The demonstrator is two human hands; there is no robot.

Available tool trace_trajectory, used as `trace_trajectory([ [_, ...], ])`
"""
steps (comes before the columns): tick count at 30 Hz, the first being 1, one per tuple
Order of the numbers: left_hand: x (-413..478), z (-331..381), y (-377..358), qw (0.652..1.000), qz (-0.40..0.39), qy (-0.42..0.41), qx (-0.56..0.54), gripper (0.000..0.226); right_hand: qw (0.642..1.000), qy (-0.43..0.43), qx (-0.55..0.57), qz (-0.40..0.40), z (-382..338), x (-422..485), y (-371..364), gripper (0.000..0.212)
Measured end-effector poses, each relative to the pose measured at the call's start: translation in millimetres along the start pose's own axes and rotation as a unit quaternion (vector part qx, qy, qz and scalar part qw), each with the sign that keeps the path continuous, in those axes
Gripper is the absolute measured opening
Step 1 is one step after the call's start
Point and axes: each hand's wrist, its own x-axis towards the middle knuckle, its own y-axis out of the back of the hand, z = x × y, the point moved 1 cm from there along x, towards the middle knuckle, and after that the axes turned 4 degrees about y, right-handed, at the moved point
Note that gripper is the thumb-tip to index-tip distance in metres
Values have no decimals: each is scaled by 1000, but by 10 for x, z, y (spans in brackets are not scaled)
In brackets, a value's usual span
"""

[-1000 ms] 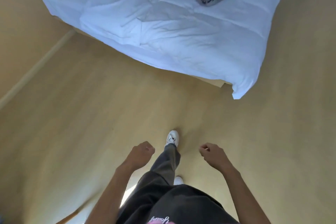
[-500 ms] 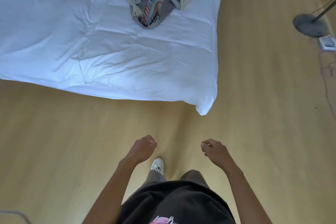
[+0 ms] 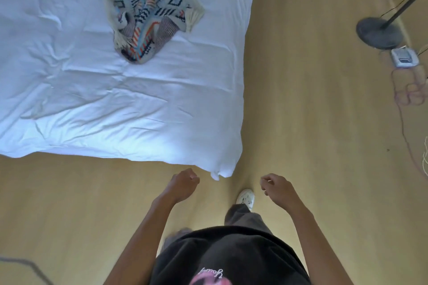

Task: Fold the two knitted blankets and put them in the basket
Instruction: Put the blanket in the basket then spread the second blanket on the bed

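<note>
The patterned knitted blanket lies crumpled in a heap on the white bed, toward the bed's far right part, with its pale fringe spilling out at the sides. It is well apart from both hands.

The left hand is held out over the wooden floor just short of the bed's near corner. Its grip is closed into a fist around nothing. The right hand is level with it, fingers curled in and also empty, though the view is too soft to tell whether the thumb touches the forefinger.

Compared with half a second ago, the bed fills more of the view and its corner now sits just ahead of the left hand rather than well beyond it. The blanket looks nearer too. Both hands keep the same curled pose. A white shoe now shows just beside the right hand, where earlier one sat nearer the left.

At the right, a dark round lamp base stands on the floor with a small white box and loose cables beside it.
</note>
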Motion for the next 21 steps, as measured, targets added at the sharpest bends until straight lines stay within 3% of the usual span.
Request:
trace_trajectory([
  [8,507,1371,-261,999,-10,16,-27,21,1000,8,8,-13,-67,839,1197,16],
  [21,2021,2779,234,994,36,72,-80,28,992,40,-92,-75,-1029,2808,2572,17],
])
